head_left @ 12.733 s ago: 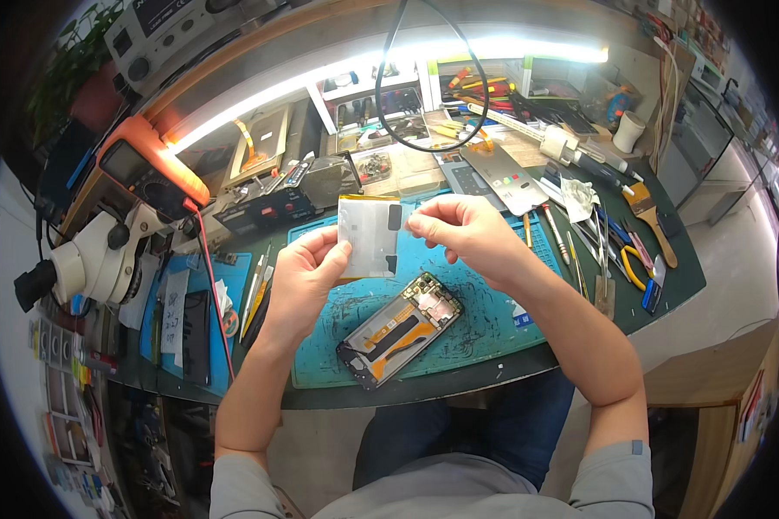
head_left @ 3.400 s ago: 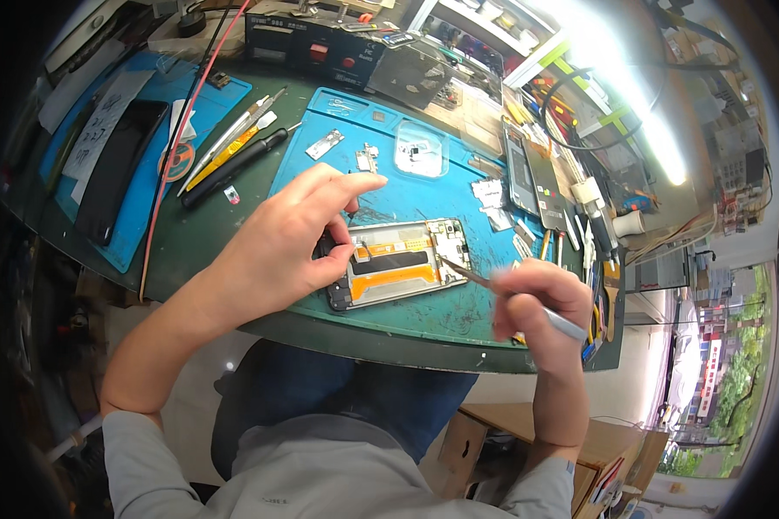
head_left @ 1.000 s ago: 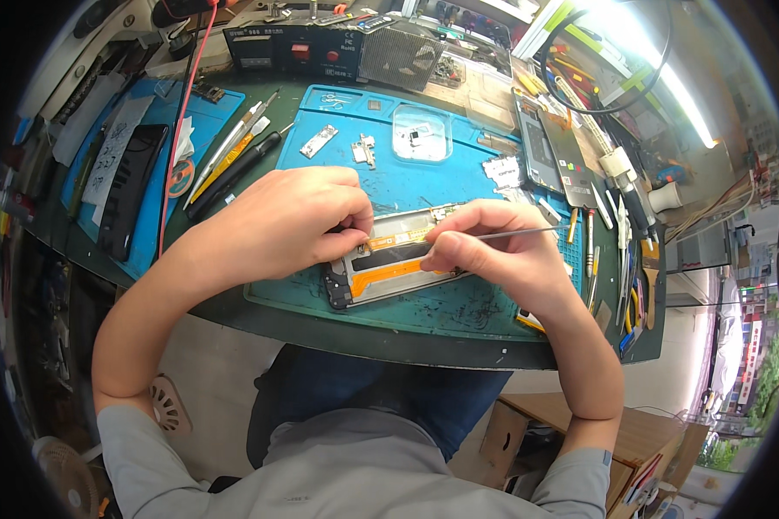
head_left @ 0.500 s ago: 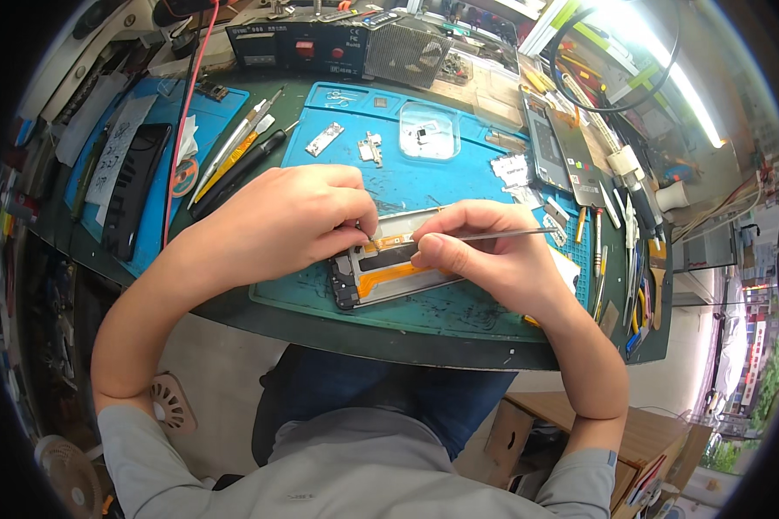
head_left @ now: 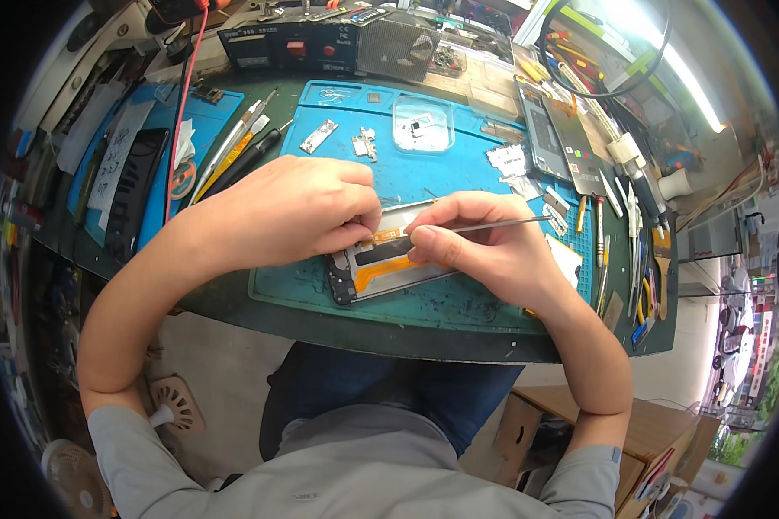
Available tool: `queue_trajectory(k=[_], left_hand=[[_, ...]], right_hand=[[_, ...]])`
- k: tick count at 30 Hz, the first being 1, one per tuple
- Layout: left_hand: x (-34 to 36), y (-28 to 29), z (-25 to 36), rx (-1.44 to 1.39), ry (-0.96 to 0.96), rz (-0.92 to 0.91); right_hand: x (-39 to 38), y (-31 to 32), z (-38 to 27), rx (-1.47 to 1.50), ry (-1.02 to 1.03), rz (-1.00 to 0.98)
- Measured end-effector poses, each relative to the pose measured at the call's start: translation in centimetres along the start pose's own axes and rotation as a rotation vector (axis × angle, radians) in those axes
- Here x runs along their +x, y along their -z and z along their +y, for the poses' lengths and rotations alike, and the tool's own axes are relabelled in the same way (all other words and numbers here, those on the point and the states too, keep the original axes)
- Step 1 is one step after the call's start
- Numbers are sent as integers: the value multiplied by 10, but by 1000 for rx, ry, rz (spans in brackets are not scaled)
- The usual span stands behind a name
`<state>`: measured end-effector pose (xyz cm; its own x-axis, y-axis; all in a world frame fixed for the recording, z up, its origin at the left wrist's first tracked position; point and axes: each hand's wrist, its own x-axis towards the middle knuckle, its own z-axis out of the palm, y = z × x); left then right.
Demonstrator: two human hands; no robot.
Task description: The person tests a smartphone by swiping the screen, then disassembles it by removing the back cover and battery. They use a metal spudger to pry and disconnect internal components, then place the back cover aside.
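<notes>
Both hands have closed in: left hand curls knuckles-up, pinching the phone; right hand, at its 3 o'clock, pinches tweezers.

The opened phone shows a dull grey metal frame and a glossy orange film inside. The thin tool looks like bare polished metal. The blue mat under it is matt, like rubber, with a fine grid. The small dish is clear shiny plastic. The green bench top looks smooth and a little worn.
</notes>
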<state>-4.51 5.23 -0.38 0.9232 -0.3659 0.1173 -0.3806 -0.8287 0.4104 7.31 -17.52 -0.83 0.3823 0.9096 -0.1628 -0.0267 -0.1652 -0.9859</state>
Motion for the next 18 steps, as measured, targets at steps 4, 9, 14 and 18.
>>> queue_trajectory(k=[4,9,14,18], left_hand=[[1,-2,-6,-37,-44,-15],[1,-6,-8,-37,-84,13],[0,-7,-10,-130,-66,8],[0,-5,-11,-139,-52,-2]], right_hand=[[0,0,1,1,5,-4],[0,0,2,-9,16,-5],[0,-1,6,-50,52,3],[1,-2,6,-64,65,6]])
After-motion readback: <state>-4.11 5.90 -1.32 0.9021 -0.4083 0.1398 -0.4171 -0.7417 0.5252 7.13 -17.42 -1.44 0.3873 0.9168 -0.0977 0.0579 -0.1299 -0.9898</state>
